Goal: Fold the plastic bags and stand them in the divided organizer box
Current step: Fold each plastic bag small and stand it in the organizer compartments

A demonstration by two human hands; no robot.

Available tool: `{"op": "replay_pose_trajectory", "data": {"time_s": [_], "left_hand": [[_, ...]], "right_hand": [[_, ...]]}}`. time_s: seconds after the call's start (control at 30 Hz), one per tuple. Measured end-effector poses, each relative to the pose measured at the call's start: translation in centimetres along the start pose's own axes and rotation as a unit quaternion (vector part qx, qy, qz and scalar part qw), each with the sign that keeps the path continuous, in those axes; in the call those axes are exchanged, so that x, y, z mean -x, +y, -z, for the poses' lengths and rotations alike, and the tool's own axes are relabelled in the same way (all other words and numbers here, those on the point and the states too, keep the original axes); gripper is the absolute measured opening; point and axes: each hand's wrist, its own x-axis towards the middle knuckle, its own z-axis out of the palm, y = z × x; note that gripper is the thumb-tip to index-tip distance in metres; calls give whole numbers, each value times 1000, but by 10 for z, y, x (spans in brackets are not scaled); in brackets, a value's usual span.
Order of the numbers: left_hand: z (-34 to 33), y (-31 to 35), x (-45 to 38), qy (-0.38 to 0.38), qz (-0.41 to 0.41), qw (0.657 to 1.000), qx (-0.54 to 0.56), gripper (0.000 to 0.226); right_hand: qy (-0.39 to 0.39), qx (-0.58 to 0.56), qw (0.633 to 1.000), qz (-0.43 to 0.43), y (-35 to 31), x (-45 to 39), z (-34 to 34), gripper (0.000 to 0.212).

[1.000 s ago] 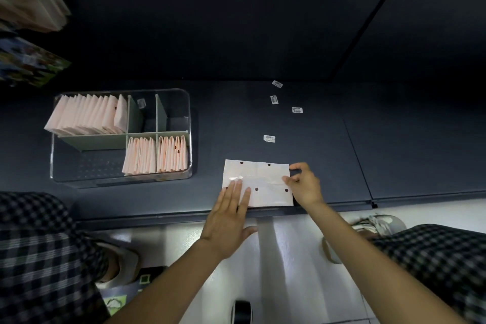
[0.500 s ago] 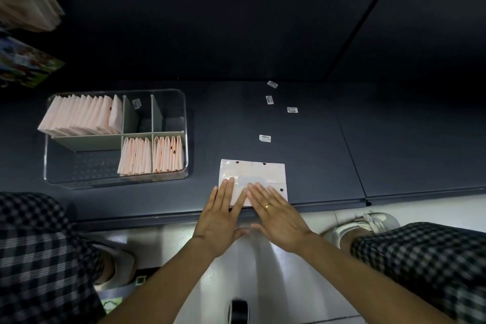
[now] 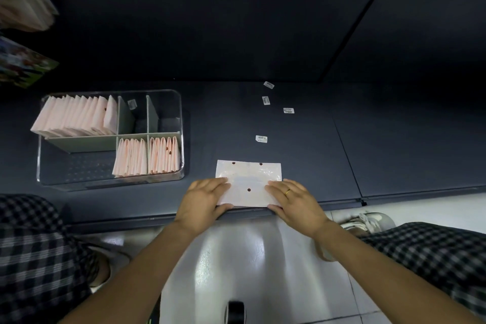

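A dark blue-grey shelf [image 3: 276,123] fills the middle, its seam running off to the right. Behind the shelf rises a dark back panel [image 3: 210,16], dim and shadowed. Below the shelf's front edge lies a pale glossy floor [image 3: 249,258], catching soft reflected light.

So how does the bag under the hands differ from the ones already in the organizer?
The bag on the shelf lies flat, pinned at its sides by the left hand and right hand; the bags in the organizer stand on edge. It is one wide sheet; they are narrow folded packets, packed in rows. Both are pale pink with dark red dots.
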Motion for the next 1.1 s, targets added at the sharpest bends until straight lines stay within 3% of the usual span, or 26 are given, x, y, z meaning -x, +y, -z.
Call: {"op": "replay_pose_trajectory", "data": {"time_s": [0.27, 0.37, 0.43, 0.57, 0.67, 0.77, 0.83, 0.9, 1.0, 1.1], "left_hand": [[-3, -2, -3, 14, -53, 997, -58, 46], [-3, -5, -3, 24, -48, 997, -52, 38], [-5, -6, -5, 30, -5, 999, -17, 32], [-7, -1, -21, 52, 190, 970, 141, 22], [-10, 0, -31, 63, 289, 929, 223, 26], [-7, 8, -38, 76, 328, 905, 261, 33], [-6, 16, -37, 106, 303, 926, 200, 39], [-8, 26, -34, 117, 222, 964, 92, 39], [-19, 37, -35, -19, 75, 997, 30, 56], [-34, 30, -35, -137, 29, 988, -67, 79]], "right_hand": [[1, 38, 998, 54, 2, -6, 5, 51], [-8, -13, 1000, -15, 1, -9, 6, 59], [-29, -108, 988, -110, 2, -13, 7, 52], [-61, -331, 879, -336, 5, -30, 7, 17], [-62, -420, 785, -452, 8, -49, 8, 17], [-100, -374, 777, -496, 12, -63, 6, 21], [-117, -348, 780, -507, 14, -68, 6, 37], [-130, -336, 778, -515, 15, -70, 7, 43], [-143, -324, 782, -513, 16, -71, 6, 44], [-138, -322, 783, -514, 16, -72, 5, 38]]}}
